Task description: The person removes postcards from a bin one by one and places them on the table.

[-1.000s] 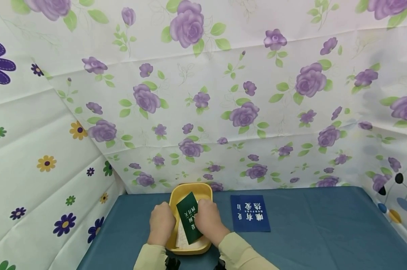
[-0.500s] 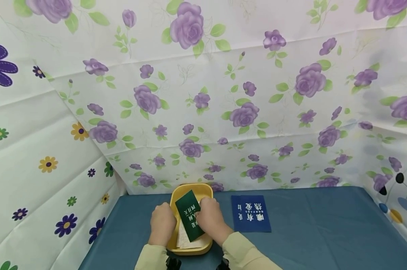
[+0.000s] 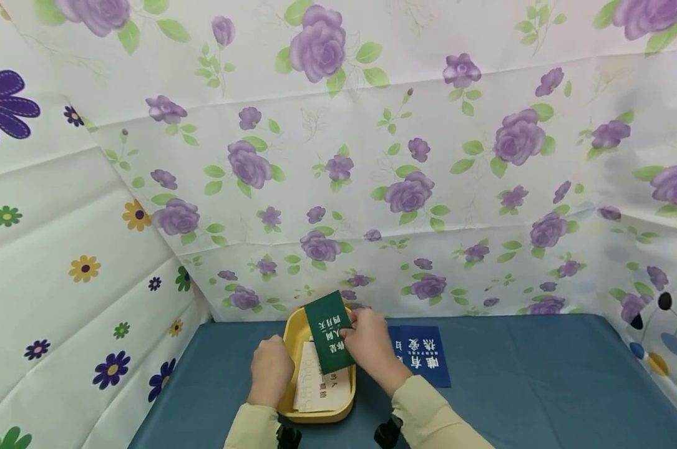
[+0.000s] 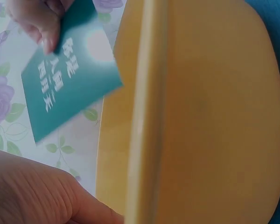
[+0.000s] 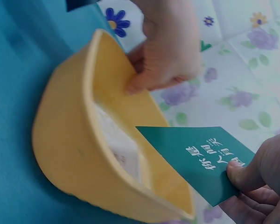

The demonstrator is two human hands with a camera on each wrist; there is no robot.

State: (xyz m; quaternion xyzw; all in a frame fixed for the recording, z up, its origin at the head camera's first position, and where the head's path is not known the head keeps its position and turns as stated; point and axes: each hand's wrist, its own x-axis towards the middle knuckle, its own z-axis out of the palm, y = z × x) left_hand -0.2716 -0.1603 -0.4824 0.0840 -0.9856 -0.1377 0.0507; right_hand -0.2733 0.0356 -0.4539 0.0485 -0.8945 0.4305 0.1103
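Observation:
My right hand (image 3: 370, 345) pinches a green card (image 3: 328, 337) with white Chinese characters, thumb on its printed face in the right wrist view. The card hangs tilted above the yellow plastic bin (image 3: 291, 400), apart from its wall. My left hand (image 3: 271, 371) grips the bin's left rim, thumb on the inside, as the right wrist view shows. Inside the bin lies a pale card (image 3: 310, 386) with printed writing, partly covered by the green one. To the right on the table is a blue card (image 3: 428, 358) with white characters, its left edge partly behind my right hand.
A blue-green cloth (image 3: 518, 386) covers the table. Behind it rises a white sheet with purple roses (image 3: 411, 193), close to the bin's far end. Another flowered sheet (image 3: 63, 299) borders the left side.
My right hand has lifted the green card up and to the right, out of the bin, baring more of the pale card. My left hand stays on the rim.

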